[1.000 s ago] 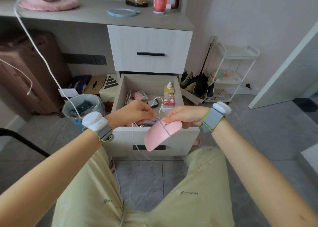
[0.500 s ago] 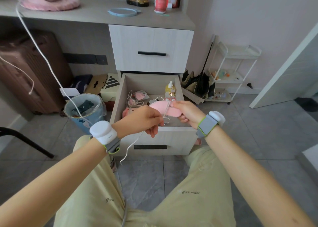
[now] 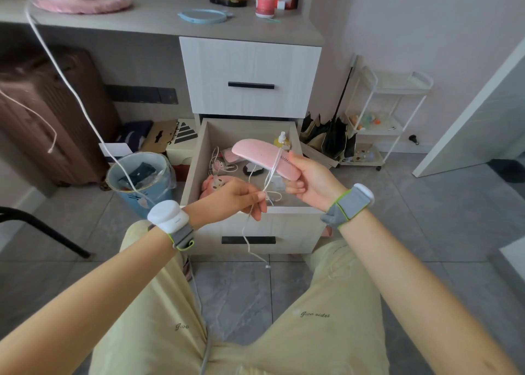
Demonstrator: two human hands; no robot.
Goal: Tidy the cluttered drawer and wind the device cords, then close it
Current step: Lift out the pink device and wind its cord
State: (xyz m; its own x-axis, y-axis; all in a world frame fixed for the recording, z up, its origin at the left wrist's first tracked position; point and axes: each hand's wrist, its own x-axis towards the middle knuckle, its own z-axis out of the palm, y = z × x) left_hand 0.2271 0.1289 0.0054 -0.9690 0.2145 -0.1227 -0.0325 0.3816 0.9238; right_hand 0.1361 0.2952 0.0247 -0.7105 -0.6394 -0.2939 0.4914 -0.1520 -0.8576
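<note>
The lower drawer [image 3: 287,218] stands pulled open in front of me. My right hand [image 3: 312,180] grips a curved pink device [image 3: 262,156] by its right end, raised over the drawer. A thin white cord [image 3: 271,173] loops once around the device. My left hand [image 3: 237,198] pinches that cord just below the device, and the loose end with its plug [image 3: 267,266] dangles in front of the drawer face. Inside the drawer lie a pink pig-shaped item [image 3: 217,183], tangled white cords [image 3: 217,164], a dark round item [image 3: 252,169] and a small yellow bottle [image 3: 282,141].
A blue bin [image 3: 142,181] stands left of the drawer, with a brown suitcase [image 3: 51,116] behind it. A long white cable [image 3: 65,82] hangs from the desk top. A folded umbrella [image 3: 329,139] and a white trolley [image 3: 383,119] are on the right. The upper drawer [image 3: 250,76] is closed.
The pink device rose from the drawer's front edge to above the drawer and turned level. My left hand drew the cord down, and more loose cord hangs below it.
</note>
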